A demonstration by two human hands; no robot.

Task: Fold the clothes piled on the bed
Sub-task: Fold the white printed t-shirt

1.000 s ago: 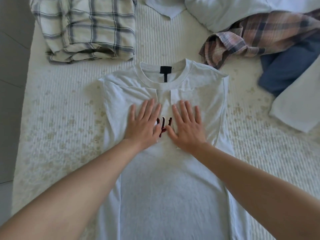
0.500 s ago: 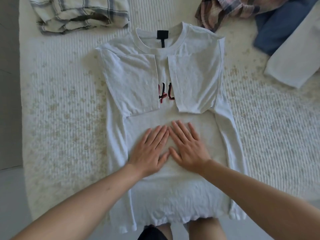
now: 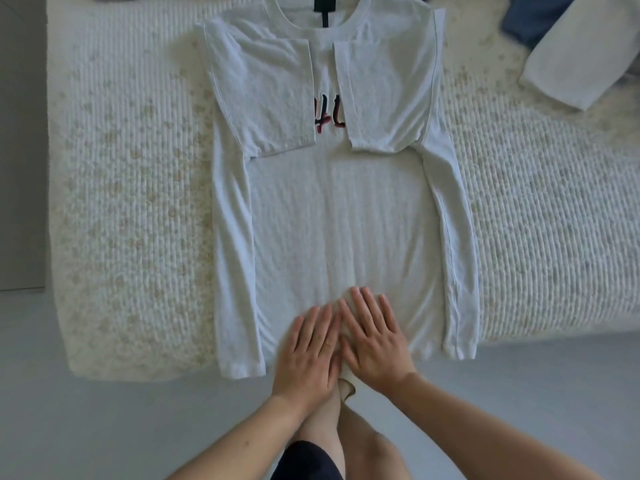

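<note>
Shirt (image 3: 343, 216), pale grey, lies flat on the bed (image 3: 540, 216), collar away from you, hem at the near edge. Your left hand (image 3: 308, 351) and right hand (image 3: 375, 336) rest on it side by side just above the hem, thumbs nearly touching, fingers straight and spread. No grip here: both palms are open and pressing down, nothing pinched. That placement reads as smoothing, flattening the body panel along its centre so the next fold lands clean.

Outward from your palms: long side strips are turned in along both edges, narrowing the shirt to a column. Higher up, both sleeves (image 3: 263, 98) are folded in across the chest, leaving a narrow gap where red lettering (image 3: 329, 117) shows. A black neck label (image 3: 323, 12) marks the collar.

Your likely next step: lift the hem toward the collar.

Far right: a white garment (image 3: 581, 60) and a blue garment (image 3: 526, 22), apparently still waiting, well apart from the shirt.
</note>
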